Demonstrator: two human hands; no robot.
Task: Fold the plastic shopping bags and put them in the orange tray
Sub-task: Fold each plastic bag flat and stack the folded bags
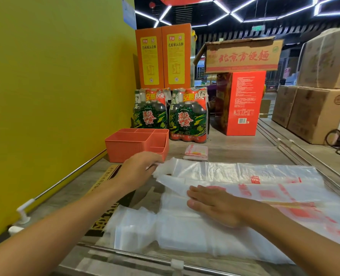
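Bag (244, 176) lying spread flat on worktop (234, 148), ready for folding. Right hand (214, 204) pressing flat, fingers straight together, likely anchoring plastic. Left hand (139, 168) reaching forward, pinching bag handle end. Orange tray (133, 146) sitting just beyond; folded bags (196, 152) lying beside it.

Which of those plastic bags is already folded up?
The small folded bag right of the orange tray. The others lie spread flat under the hands.
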